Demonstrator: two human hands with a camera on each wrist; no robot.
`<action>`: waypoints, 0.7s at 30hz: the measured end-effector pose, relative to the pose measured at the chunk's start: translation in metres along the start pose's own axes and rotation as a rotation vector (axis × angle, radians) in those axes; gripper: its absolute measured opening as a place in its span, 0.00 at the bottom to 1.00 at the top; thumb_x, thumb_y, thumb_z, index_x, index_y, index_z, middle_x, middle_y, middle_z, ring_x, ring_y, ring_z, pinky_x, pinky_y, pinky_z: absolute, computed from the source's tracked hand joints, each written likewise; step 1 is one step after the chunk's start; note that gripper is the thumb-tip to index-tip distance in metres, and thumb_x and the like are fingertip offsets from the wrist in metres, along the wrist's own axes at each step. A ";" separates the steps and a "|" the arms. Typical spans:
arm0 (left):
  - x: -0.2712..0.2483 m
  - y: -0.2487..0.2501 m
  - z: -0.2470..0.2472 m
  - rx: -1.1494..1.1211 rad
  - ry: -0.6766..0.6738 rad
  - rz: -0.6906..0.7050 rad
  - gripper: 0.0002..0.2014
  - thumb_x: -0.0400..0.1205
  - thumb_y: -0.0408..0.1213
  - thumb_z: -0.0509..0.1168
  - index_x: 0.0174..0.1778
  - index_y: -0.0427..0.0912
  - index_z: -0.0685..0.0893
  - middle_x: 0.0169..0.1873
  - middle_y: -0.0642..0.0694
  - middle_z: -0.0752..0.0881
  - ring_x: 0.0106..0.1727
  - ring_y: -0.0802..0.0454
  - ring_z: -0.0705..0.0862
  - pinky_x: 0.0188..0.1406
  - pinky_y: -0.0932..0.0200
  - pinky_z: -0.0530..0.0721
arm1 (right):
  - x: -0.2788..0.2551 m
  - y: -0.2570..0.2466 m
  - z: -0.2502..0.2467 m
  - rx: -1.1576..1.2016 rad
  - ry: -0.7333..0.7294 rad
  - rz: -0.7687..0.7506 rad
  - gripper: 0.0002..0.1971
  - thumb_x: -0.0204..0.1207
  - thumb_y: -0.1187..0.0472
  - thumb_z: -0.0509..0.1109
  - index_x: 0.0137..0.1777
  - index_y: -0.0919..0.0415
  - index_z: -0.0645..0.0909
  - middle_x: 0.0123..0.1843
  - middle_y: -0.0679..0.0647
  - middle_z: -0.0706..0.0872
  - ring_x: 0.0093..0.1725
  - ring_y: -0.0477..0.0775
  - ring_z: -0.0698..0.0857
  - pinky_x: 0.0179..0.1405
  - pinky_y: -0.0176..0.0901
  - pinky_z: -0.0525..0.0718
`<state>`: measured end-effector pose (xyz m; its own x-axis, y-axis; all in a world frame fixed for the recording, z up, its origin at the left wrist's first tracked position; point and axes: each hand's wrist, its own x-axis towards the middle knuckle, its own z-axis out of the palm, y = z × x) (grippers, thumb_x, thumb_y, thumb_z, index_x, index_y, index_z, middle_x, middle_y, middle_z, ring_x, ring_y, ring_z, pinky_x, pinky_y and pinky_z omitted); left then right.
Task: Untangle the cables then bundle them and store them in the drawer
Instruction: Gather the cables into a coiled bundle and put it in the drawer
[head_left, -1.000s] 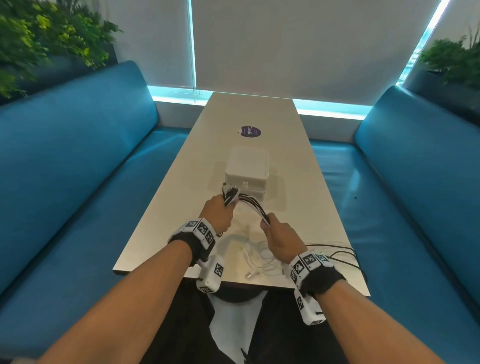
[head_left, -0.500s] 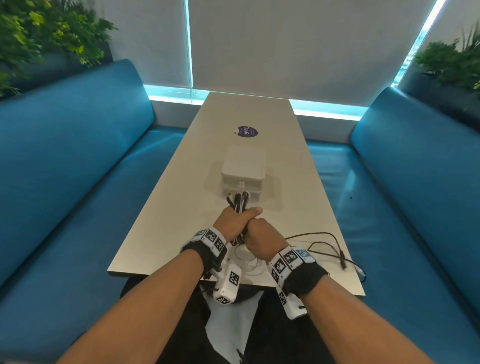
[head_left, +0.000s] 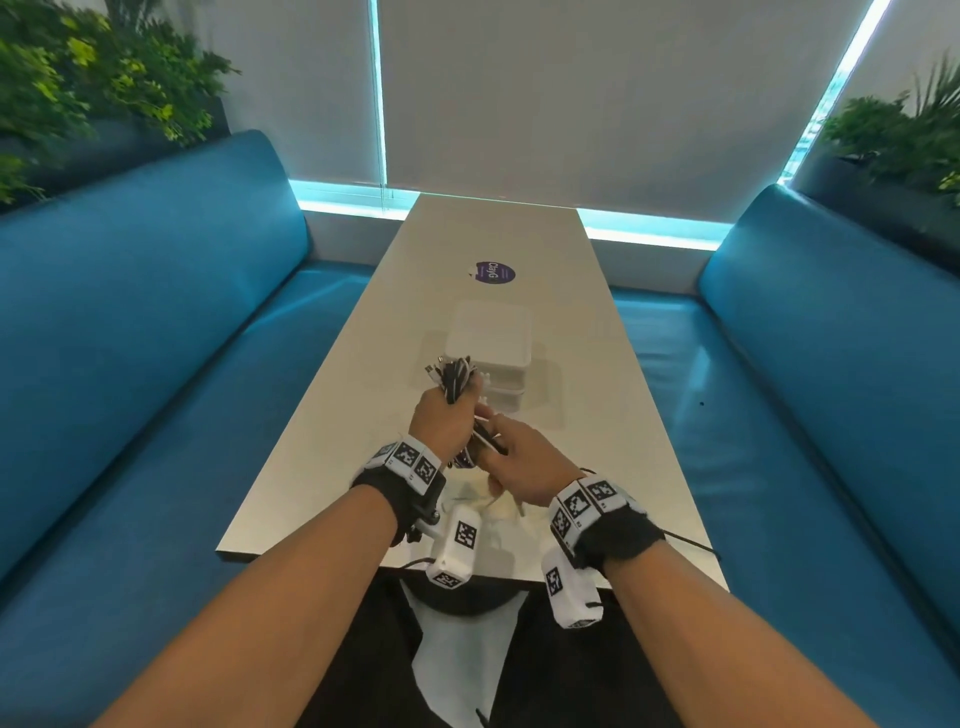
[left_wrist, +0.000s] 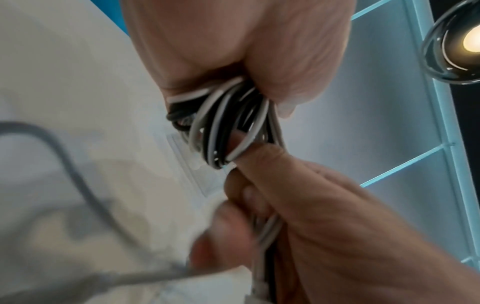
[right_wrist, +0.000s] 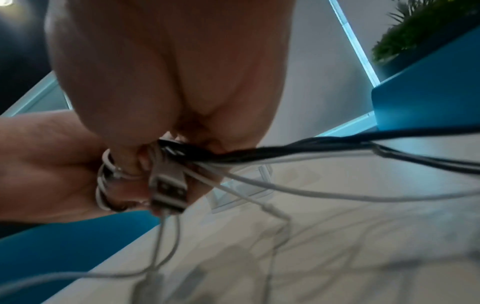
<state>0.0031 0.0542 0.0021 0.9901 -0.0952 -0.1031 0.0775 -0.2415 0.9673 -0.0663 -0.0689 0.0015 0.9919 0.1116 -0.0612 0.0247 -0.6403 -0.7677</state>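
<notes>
A bunch of black and white cables (head_left: 455, 378) (left_wrist: 223, 125) is folded into loops above the near part of the table (head_left: 332, 415). My left hand (head_left: 448, 422) (left_wrist: 246, 51) grips the looped bundle in its fist, and the loop ends stick out above it. Just to the right, my right hand (head_left: 511, 457) (right_wrist: 166, 86) grips the trailing cable strands (right_wrist: 298, 152) (left_wrist: 270, 232). A silver USB plug (right_wrist: 168, 189) hangs below the two hands. The white drawer box (head_left: 491, 348) stands on the table just beyond my hands, its drawers closed.
Loose cable tails (right_wrist: 324, 195) lie on the table near its front edge, one black tail (head_left: 691, 543) off to the right. A purple round sticker (head_left: 493, 273) lies farther down the table. Blue bench seats (head_left: 156, 332) run along both sides.
My hands came together from apart and folded the cable span into the left fist. The right hand has now drawn slightly right, and the loose tails on the right were pulled in.
</notes>
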 end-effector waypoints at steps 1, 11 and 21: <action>0.001 0.002 0.000 -0.014 -0.016 -0.007 0.23 0.86 0.58 0.63 0.34 0.45 0.89 0.32 0.47 0.92 0.35 0.46 0.90 0.43 0.53 0.88 | 0.000 0.001 -0.002 -0.026 0.003 0.023 0.08 0.83 0.46 0.65 0.58 0.44 0.74 0.42 0.43 0.88 0.32 0.49 0.88 0.30 0.44 0.86; 0.001 0.007 -0.002 -0.144 -0.055 -0.018 0.22 0.87 0.55 0.63 0.43 0.40 0.88 0.36 0.40 0.93 0.41 0.39 0.93 0.48 0.36 0.91 | 0.001 0.015 0.004 0.005 -0.091 0.079 0.18 0.86 0.41 0.55 0.46 0.54 0.76 0.34 0.49 0.82 0.30 0.45 0.83 0.44 0.50 0.85; 0.001 0.014 -0.018 -0.245 0.019 -0.050 0.23 0.87 0.55 0.63 0.36 0.40 0.87 0.35 0.39 0.93 0.45 0.34 0.92 0.51 0.37 0.90 | -0.004 0.029 0.009 -0.239 -0.055 0.068 0.19 0.86 0.40 0.55 0.54 0.56 0.76 0.42 0.54 0.86 0.42 0.55 0.85 0.46 0.51 0.81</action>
<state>0.0076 0.0682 0.0199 0.9861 -0.0700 -0.1505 0.1506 -0.0042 0.9886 -0.0710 -0.0808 -0.0263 0.9841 0.0991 -0.1474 -0.0067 -0.8085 -0.5884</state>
